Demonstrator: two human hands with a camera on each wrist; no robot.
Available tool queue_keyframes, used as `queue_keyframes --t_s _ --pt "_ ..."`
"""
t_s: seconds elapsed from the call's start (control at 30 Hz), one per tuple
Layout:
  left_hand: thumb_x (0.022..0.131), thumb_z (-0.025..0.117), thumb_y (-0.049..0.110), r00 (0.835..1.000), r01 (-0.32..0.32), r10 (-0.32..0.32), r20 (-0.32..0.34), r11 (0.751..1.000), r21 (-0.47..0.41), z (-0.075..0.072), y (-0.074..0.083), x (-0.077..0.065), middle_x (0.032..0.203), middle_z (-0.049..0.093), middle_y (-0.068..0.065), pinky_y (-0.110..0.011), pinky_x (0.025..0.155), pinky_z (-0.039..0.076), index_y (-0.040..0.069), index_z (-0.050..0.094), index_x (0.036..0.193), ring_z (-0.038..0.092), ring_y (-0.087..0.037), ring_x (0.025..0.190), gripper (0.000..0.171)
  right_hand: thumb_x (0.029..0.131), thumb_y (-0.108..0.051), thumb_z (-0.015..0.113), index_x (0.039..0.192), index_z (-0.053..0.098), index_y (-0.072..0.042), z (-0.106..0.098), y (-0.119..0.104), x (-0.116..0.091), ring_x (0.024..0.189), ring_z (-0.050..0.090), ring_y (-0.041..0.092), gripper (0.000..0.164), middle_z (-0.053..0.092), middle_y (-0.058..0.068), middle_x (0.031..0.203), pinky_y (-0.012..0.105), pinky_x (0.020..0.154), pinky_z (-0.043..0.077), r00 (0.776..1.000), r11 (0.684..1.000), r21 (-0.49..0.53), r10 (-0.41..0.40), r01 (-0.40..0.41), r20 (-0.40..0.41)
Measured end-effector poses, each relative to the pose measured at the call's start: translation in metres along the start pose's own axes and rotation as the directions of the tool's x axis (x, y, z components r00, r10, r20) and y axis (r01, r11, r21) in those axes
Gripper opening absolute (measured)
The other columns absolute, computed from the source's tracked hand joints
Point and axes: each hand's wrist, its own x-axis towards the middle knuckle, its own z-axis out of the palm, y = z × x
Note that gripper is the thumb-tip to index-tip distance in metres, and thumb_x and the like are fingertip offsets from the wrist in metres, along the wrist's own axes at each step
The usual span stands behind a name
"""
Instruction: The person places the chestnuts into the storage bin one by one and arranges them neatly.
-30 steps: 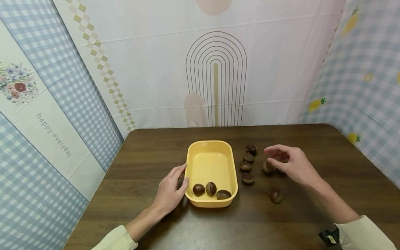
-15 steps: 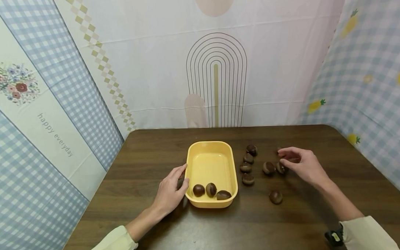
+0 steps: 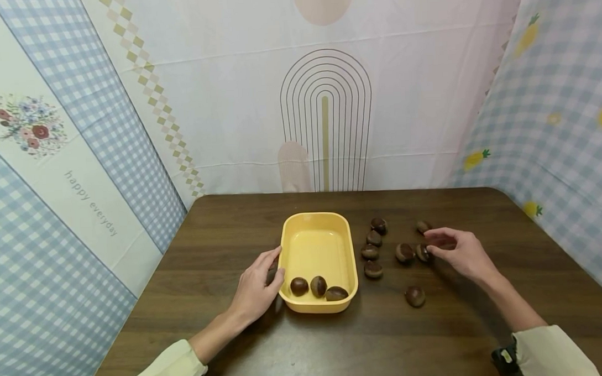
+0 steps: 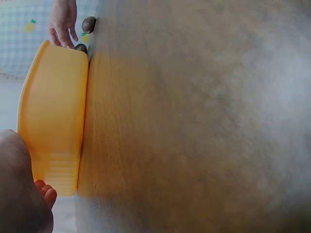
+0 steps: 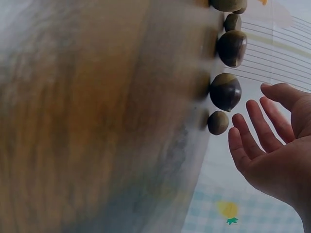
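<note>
A yellow plastic tray (image 3: 313, 248) stands on the table with 3 brown chestnuts (image 3: 318, 287) along its near end. My left hand (image 3: 254, 286) rests against the tray's left side, thumb and forefinger at the rim. In the left wrist view, curled fingertips (image 4: 46, 191) show beside the tray's outer wall (image 4: 53, 107). Over on the right, my right hand (image 3: 460, 254) hovers low, fingers loosely bent and apart from the thumb. Its thumb tip is right at a chestnut (image 3: 423, 253). The right wrist view shows the hand (image 5: 279, 141) holding nothing, beside a dark chestnut (image 5: 226, 92).
Several chestnuts (image 3: 370, 252) form a column right of the tray. Others lie singly: one near the right thumb's chestnut (image 3: 405, 253), one farther back (image 3: 424, 227), one nearer (image 3: 415, 296). Patterned cloths (image 3: 228, 102) hang behind and beside the brown wooden table (image 3: 311, 348).
My right hand has moved right, from above the middle chestnuts to the right of them, uncovering the chestnuts there and the one farther back. The left hand and tray have stayed in place.
</note>
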Motion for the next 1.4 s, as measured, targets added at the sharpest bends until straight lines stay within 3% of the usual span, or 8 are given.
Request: queue_keyframes --t_s 0.33,0.83,1.4 --pt "0.102 0.068 0.012 1.0 0.007 -0.007 -0.003 1.0 0.004 0.0 0.001 0.0 0.14 0.066 -0.015 -0.051 0.095 0.058 -0.001 0.058 0.149 0.071 -0.027 0.114 0.05 0.1 -0.012 0.075 0.134 0.069 0.002 0.009 0.006 0.0 0.113 0.07 0.043 0.037 0.072 0.024 0.123 0.024 0.075 0.057 0.998 0.999 0.015 0.033 -0.034 0.062" --pt "0.102 0.068 0.012 1.0 0.013 -0.013 0.002 1.0 0.001 -0.002 0.002 -0.001 0.14 0.066 -0.015 -0.051 0.095 0.058 0.0 0.058 0.15 0.071 -0.026 0.114 0.05 0.096 -0.006 0.079 0.13 0.07 0.005 0.013 0.005 0.001 0.109 0.072 0.042 0.037 0.073 0.027 0.121 0.024 0.075 0.056 0.997 0.999 -0.017 0.032 -0.031 0.069" --pt "0.102 0.067 0.013 1.0 0.005 -0.005 -0.005 1.0 -0.007 -0.001 0.002 -0.002 0.141 0.065 -0.016 -0.05 0.094 0.059 -0.001 0.058 0.149 0.072 -0.027 0.113 0.05 0.093 -0.014 0.082 0.129 0.072 0.0 0.017 0.003 0.001 0.105 0.072 0.035 0.039 0.076 0.018 0.115 0.029 0.076 0.054 0.994 0.995 -0.07 0.07 -0.065 0.087"
